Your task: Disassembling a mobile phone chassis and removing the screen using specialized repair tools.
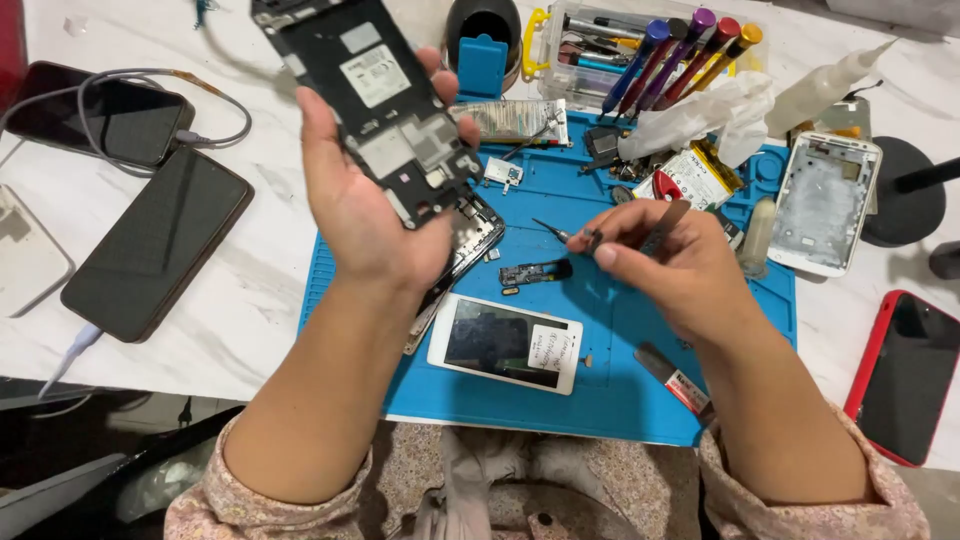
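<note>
One black opened phone frame rests gripped in left hand; right hand pinches tweezers.

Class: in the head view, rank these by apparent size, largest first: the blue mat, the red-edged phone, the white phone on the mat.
1. blue mat
2. red-edged phone, partly cut off at the frame edge
3. white phone

I see open blue mat beneath my right hand, the widest free lane, bounded by a white phone near the front edge and a small circuit board just above it. The mat's back is crowded: screwdrivers, a white phone frame. Left, two dark phones and cables block the table; a red phone blocks the right.
</note>
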